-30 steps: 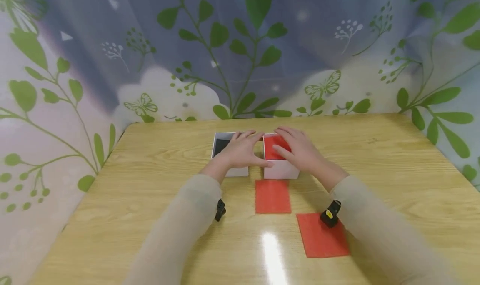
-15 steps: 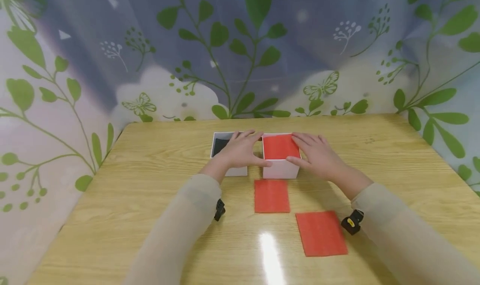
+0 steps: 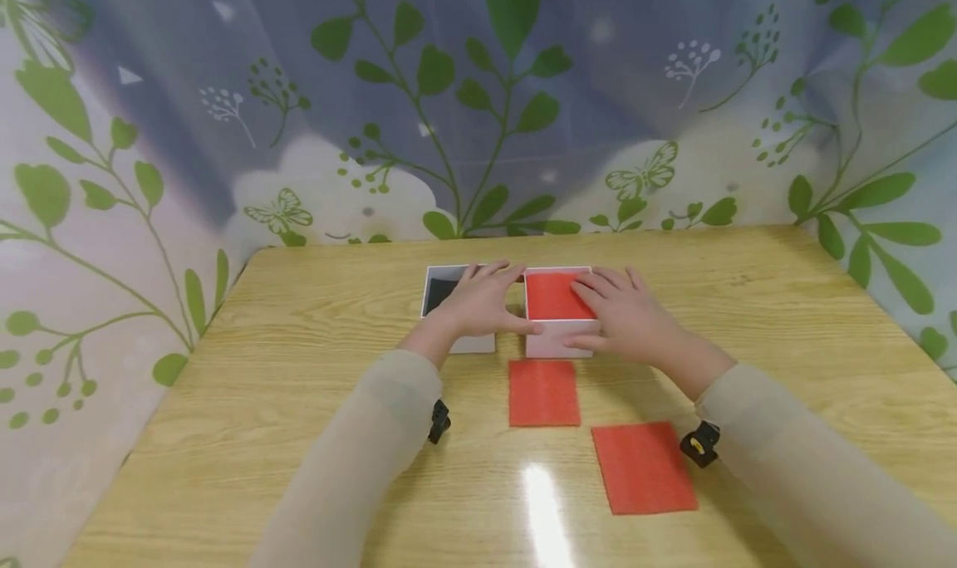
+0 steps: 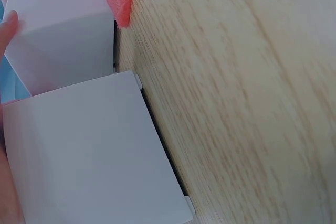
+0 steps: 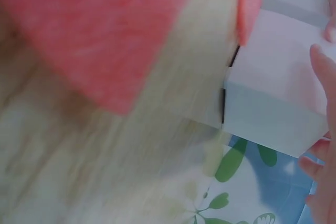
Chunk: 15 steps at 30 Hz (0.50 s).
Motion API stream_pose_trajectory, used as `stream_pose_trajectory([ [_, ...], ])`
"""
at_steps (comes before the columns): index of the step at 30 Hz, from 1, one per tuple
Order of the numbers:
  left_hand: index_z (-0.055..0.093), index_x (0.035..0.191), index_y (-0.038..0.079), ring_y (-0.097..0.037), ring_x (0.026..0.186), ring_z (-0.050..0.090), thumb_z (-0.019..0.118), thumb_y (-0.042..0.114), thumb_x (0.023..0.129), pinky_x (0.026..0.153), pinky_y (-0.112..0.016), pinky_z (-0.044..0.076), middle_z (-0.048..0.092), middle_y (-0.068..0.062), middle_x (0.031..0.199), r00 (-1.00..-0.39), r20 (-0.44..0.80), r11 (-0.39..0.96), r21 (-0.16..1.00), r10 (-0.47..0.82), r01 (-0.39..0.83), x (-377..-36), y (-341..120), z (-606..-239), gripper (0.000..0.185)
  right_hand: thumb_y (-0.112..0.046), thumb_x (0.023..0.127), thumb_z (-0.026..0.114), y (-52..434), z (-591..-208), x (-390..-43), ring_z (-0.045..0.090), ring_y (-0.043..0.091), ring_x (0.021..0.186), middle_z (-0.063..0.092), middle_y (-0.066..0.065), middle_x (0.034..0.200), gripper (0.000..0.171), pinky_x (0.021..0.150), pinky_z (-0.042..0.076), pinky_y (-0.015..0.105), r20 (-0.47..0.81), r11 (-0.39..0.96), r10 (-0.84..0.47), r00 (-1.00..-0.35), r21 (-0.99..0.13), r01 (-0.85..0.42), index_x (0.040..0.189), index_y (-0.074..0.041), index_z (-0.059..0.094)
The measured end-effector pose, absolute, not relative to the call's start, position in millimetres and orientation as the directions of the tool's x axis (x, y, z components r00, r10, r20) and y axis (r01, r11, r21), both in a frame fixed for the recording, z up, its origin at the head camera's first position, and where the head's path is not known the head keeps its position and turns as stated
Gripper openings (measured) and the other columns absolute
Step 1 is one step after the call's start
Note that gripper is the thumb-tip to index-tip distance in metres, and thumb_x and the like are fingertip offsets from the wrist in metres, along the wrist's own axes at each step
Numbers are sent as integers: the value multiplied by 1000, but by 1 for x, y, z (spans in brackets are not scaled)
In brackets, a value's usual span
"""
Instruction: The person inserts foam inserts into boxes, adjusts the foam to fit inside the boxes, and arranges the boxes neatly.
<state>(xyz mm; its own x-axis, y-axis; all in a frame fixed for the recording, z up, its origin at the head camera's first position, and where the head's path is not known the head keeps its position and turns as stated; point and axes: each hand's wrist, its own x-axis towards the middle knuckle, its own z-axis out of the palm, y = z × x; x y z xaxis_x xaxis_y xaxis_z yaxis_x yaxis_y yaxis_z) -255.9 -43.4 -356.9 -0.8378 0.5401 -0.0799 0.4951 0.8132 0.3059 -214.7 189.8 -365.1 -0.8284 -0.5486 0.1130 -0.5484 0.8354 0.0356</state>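
Observation:
A white box (image 3: 562,340) with a red piece (image 3: 555,292) inside stands at mid-table. My left hand (image 3: 482,301) holds its left side, thumb on the front wall and fingertips near the back left corner. At the right side my right hand (image 3: 624,315) grips it, fingers over the rim at the red piece, thumb (image 5: 321,66) against the front wall. Beneath my left hand sits a second white box (image 4: 89,150) with a black piece (image 3: 439,294) inside, partly hidden. A gap separates the boxes at the front.
One red square sheet (image 3: 544,394) lies on the wooden table (image 3: 247,410) just in front of the right box. A second red square sheet (image 3: 645,468) lies nearer, to the right. A leaf-patterned curtain (image 3: 478,119) hangs behind the table.
My right hand has moved right, from over the inside of the red-filled box to its right side, its thumb now lower on the front wall. My left hand has stayed in place.

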Motion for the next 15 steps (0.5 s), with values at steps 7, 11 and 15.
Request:
stream_pose_trajectory([
  [7, 23, 149, 16, -18, 140, 12, 64, 65, 74, 112, -45, 0, 38, 4, 145, -840, -77, 815, 305, 537, 493, -255, -46, -357, 98, -61, 81, 59, 176, -362, -222, 29, 33, 132, 41, 12, 142, 84, 106, 8, 61, 120, 809, -584, -803, 9, -587, 140, -4, 42],
  [11, 23, 149, 16, -18, 140, 12, 64, 64, 74, 112, -45, 0, 38, 4, 145, -834, -78, 809, 307, 546, 501, -255, -44, -357, 98, -61, 82, 58, 173, -366, -223, 32, 31, 131, 40, 14, 142, 84, 107, 7, 60, 93, 800, -598, -796, 7, -600, 139, -2, 43],
  [15, 23, 150, 16, -18, 140, 11, 63, 66, 74, 112, -45, 1, 38, 4, 145, -835, -85, 812, 303, 543, 498, -255, -44, -357, 99, -62, 80, 59, 176, -363, -222, 32, 33, 131, 39, 15, 142, 85, 106, 6, 62, 88, 804, -589, -803, -40, -594, 139, -2, 43],
])
